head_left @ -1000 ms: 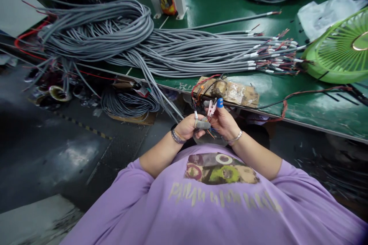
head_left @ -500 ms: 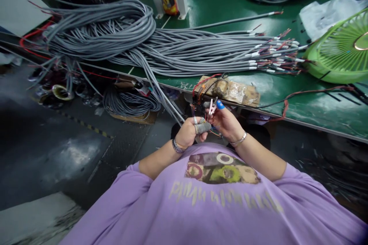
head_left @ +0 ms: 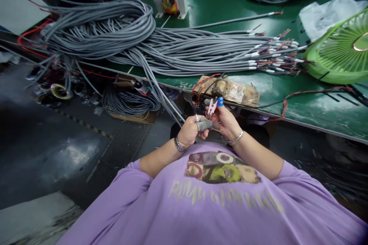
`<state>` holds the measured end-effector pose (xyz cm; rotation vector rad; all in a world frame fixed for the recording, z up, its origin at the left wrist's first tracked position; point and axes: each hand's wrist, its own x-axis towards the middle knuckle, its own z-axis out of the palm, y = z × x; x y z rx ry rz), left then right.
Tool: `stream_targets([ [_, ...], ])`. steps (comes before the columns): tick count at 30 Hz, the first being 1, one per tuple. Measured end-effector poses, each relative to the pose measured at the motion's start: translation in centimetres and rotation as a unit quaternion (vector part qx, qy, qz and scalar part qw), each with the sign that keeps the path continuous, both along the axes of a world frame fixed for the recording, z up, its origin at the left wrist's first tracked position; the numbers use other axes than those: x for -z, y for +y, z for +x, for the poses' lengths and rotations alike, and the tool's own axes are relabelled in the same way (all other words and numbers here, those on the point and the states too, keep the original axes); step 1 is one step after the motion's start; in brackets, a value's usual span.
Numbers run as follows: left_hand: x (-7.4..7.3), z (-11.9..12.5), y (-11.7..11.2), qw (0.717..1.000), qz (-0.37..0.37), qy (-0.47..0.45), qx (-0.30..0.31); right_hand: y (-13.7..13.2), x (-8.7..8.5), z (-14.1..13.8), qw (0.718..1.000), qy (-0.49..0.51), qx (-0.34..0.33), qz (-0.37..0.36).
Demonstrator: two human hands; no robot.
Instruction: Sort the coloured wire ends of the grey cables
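A worker's left hand (head_left: 188,132) pinched thin wires (head_left: 216,129) just off the near edge of the tabletop (head_left: 221,4); the right hand (head_left: 228,124) curled in close beside a pink clip (head_left: 212,108), its exact grip impossible to tell. The step appeared to be teasing the wires apart; the next move called for fine fingertip control. Grey cables (head_left: 184,53) lay beyond, a green fan (head_left: 330,55) at right.

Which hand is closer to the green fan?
The right hand. It is below and left of the green fan in the picture; the left hand is even farther left, past the right one.
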<state>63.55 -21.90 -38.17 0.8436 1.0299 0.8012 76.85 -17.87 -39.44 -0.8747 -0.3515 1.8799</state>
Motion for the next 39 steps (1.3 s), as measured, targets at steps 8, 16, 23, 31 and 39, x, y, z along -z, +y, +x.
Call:
stream_targets([
  [8, -0.2, -0.2, -0.4, 1.0, 0.0, 0.001, 0.009, -0.3, 0.6, 0.1, 0.999, 0.031, -0.011, -0.017],
  [16, -0.1, -0.3, -1.6, 0.997, 0.049, 0.008, -0.06, -0.8, 0.4, 0.7, 0.998, 0.016, -0.048, 0.031],
  [23, 0.2, 0.6, -1.2, 0.994, 0.054, 0.024, -0.091, -0.7, 0.9, 0.3, 0.998, -0.034, -0.004, 0.054],
  [31, 0.3, 0.8, -1.1, 0.994, 0.052, 0.023, -0.09, 0.0, 1.0, 0.0, 0.999, 0.01, -0.032, 0.015],
  [39, 0.7, 0.7, -1.0, 0.995, 0.059, 0.027, -0.076, 0.0, 1.0, -0.3, 1.0, 0.029, -0.002, 0.006],
])
